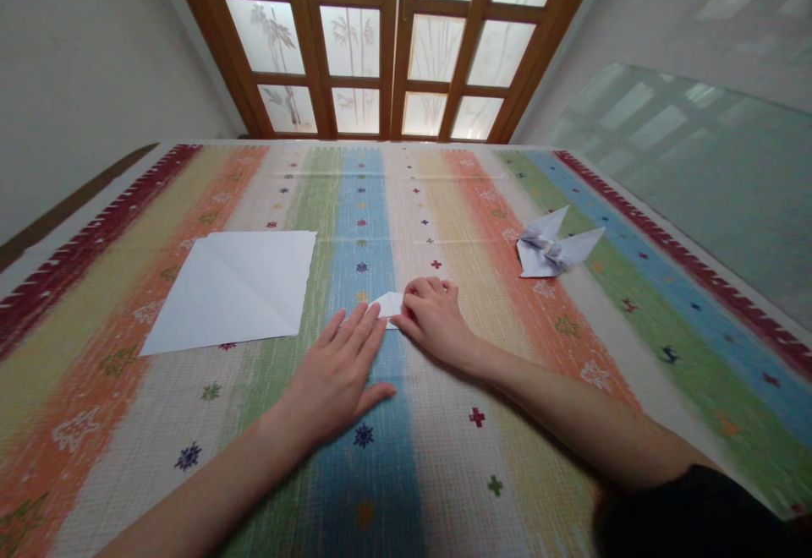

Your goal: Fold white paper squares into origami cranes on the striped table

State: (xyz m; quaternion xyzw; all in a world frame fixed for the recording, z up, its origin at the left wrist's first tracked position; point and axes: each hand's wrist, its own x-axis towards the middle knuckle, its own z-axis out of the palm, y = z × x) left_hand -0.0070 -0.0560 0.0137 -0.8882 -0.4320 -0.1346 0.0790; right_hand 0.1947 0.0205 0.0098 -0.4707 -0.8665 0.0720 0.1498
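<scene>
My left grip (336,372) lay flat and wide on the desk (571,347), touching the small folded paper (388,303). My right grip (435,317), curled narrow, pressed that paper down. A big white sheet (234,287) lay left, a paper bird (551,247) right.

Far side of the surface (393,186) is wide open. On the left a flat white sheet (234,287) lies low. On the right a paper crane (551,249) sticks up. The lane between them is only broken by the small folded paper (388,303) mid-surface.
</scene>
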